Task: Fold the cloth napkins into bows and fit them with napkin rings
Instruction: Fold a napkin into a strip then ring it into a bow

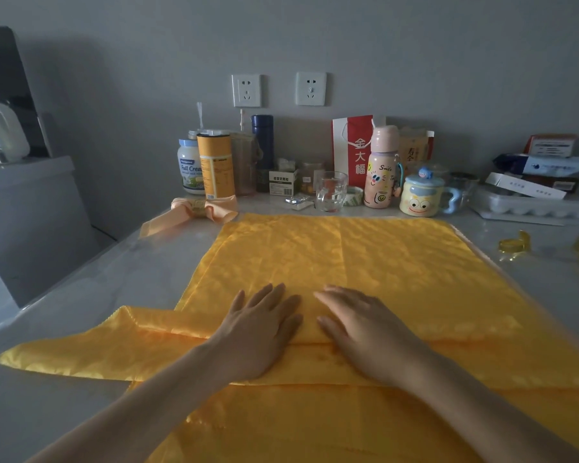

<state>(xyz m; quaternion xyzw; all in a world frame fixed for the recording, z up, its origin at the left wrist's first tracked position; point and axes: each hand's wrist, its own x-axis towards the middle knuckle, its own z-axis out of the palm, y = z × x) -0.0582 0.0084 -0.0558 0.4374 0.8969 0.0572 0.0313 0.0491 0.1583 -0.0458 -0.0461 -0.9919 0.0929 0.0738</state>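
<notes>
with left hand [264, 332] and right hand [365, 332] pressing flat, fingers straight, on the glossy yellow satin napkin [365, 262] at frame centre, uneven pressure may skew the slippery fold.

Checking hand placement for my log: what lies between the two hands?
Head view: only a narrow strip of the yellow napkin lies between the left hand and the right hand, both flat on it.
</notes>
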